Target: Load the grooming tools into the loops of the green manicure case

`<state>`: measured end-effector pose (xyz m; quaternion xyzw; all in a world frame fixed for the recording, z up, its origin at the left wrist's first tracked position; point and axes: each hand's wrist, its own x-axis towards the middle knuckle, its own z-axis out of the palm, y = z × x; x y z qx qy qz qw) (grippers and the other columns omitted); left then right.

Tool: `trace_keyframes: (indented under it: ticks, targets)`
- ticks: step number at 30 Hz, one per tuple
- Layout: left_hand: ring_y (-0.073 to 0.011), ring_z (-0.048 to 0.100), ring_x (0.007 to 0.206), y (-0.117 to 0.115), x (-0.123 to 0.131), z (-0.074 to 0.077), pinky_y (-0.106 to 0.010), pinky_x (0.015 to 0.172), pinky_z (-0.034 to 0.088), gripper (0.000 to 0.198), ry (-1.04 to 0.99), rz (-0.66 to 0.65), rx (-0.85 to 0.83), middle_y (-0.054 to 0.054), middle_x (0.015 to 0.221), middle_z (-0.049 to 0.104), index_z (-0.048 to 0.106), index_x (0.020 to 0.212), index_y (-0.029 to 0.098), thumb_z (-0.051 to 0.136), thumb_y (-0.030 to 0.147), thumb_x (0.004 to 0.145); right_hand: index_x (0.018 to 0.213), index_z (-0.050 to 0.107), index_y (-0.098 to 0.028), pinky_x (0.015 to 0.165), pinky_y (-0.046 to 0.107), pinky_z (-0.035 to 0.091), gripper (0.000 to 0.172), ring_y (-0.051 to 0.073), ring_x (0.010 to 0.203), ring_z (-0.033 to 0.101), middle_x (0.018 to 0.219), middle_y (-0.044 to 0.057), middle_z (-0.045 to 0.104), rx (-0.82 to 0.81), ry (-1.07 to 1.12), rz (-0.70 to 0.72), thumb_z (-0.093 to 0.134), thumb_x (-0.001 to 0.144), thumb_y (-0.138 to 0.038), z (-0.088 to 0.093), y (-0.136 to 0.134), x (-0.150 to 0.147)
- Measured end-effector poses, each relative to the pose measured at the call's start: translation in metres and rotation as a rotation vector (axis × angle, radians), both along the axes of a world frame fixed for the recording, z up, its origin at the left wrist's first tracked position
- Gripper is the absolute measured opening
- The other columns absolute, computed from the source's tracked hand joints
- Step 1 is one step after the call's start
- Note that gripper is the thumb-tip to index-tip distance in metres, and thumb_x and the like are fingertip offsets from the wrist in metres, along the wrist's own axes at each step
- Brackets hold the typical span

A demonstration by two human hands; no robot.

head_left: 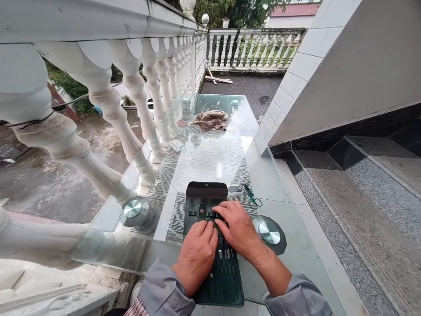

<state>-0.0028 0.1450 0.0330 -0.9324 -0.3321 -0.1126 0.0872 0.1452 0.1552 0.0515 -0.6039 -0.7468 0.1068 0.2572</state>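
Note:
A dark green manicure case lies unfolded on the glass table, its flap at the far end. Slim metal tools sit in a row of loops in its near half. A strap with a metal snap shows in the upper half. My left hand rests over the middle of the case, fingers closed together, their tips hidden. From the right, my right hand reaches over the case with bent fingers and thumb beside the left fingertips. Whatever either hand grips is too small or covered. Green-handled scissors lie to the right.
The glass table has round metal discs over its legs. A crumpled cloth and a small card lie farther back. White balusters border the left; stone steps rise at right.

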Motion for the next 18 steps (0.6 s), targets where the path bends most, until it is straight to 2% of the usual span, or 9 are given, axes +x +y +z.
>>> trace_keyframes:
  ticks: [2,4,6,8,10,14,18]
  targets:
    - [-0.0227,0.059,0.092,0.002,0.001,0.003,-0.037,0.089,0.046,0.02,0.029,-0.01,0.0,-0.012,0.099,0.064,0.06,0.102,0.006,0.047,0.008,0.087,0.106,0.064,-0.022,0.09,0.041,0.043,0.03,0.024,0.102,0.051,0.106,0.008,0.062,0.004,0.041,0.043,0.051,0.08,-0.015,0.002,0.002,0.011]
    - [-0.0232,0.059,0.093,0.004,0.001,0.005,-0.037,0.087,0.047,0.02,0.053,-0.009,-0.008,-0.012,0.102,0.064,0.06,0.102,0.006,0.049,0.008,0.086,0.112,0.061,-0.023,0.091,0.041,0.043,0.032,0.023,0.105,0.051,0.111,0.008,0.061,0.043,0.11,0.011,0.052,0.081,-0.02,0.003,0.006,0.03]
    - [-0.023,0.059,0.094,0.004,0.0,0.005,-0.036,0.087,0.047,0.02,0.069,-0.005,-0.012,-0.012,0.105,0.063,0.06,0.103,0.007,0.048,0.007,0.086,0.11,0.061,-0.023,0.089,0.041,0.043,0.03,0.024,0.104,0.052,0.111,0.008,0.061,0.079,0.192,-0.164,0.052,0.083,-0.028,0.001,0.012,0.055]
    - [-0.0231,0.059,0.094,0.005,0.0,0.002,-0.037,0.088,0.046,0.021,0.061,-0.011,0.005,-0.012,0.107,0.064,0.06,0.103,0.008,0.048,0.006,0.085,0.099,0.064,-0.022,0.076,0.038,0.047,0.025,0.022,0.089,0.056,0.098,0.008,0.063,0.047,0.254,-0.386,0.05,0.083,-0.033,-0.003,0.02,0.08]
    - [-0.0239,0.059,0.095,0.004,0.0,-0.002,-0.037,0.089,0.045,0.023,0.032,-0.025,0.036,-0.012,0.108,0.063,0.06,0.104,0.007,0.048,0.006,0.084,0.091,0.065,-0.02,0.074,0.038,0.047,0.023,0.021,0.079,0.056,0.09,0.007,0.064,0.005,0.214,-0.495,0.051,0.08,-0.035,-0.01,0.029,0.098]
    - [-0.0244,0.059,0.097,0.003,0.0,-0.005,-0.039,0.088,0.045,0.026,-0.007,-0.044,0.068,-0.014,0.109,0.063,0.059,0.105,0.007,0.044,0.005,0.084,0.095,0.065,-0.019,0.082,0.041,0.042,0.026,0.024,0.086,0.052,0.091,0.009,0.064,0.04,-0.005,-0.454,0.049,0.082,-0.035,-0.025,0.043,0.103]
    - [-0.0243,0.06,0.094,0.002,0.0,-0.002,-0.038,0.087,0.045,0.027,-0.033,-0.051,0.08,-0.015,0.108,0.064,0.059,0.104,0.005,0.041,0.005,0.084,0.095,0.065,-0.019,0.079,0.039,0.041,0.026,0.025,0.086,0.05,0.091,0.01,0.064,0.061,-0.119,-0.456,0.048,0.083,-0.035,-0.033,0.049,0.095]
